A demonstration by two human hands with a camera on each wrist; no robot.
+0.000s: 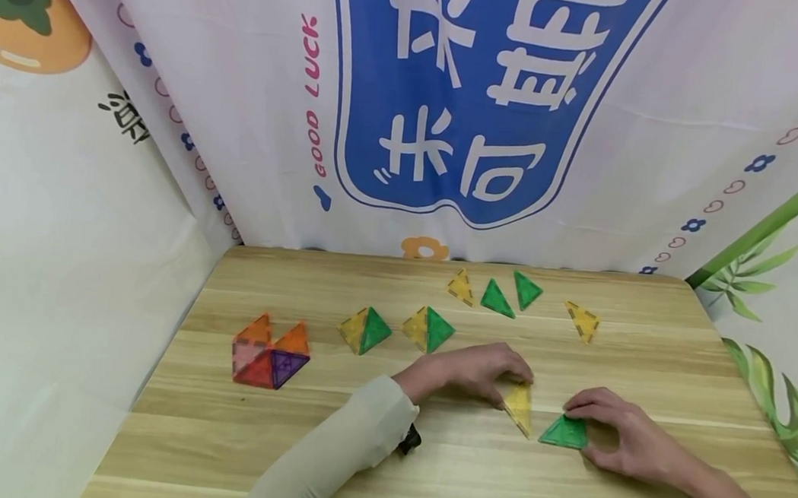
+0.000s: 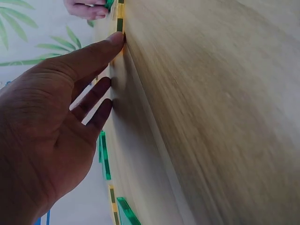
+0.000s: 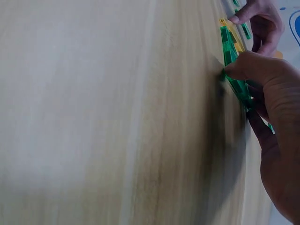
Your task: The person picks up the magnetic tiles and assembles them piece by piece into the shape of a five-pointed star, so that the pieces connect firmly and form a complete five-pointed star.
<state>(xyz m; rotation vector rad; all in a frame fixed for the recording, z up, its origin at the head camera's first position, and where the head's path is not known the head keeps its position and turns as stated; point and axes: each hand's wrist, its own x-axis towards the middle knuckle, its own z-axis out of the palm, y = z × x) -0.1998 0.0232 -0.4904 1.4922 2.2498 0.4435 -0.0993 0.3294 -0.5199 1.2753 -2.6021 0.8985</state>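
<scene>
On the wooden table a yellow triangle tile lies flat beside a green triangle tile, a small gap between them. My left hand reaches over with fairly straight fingers and touches the yellow tile's top corner. In the left wrist view one fingertip presses on the yellow tile's edge. My right hand pinches the green tile at its top and right side. The right wrist view shows its fingers curled on the green tile, which stands slightly off the wood there.
Two joined yellow-and-green pairs lie mid-table. Loose yellow and green triangles lie at the back. An orange, red and purple cluster sits left. Printed cloth walls surround the table.
</scene>
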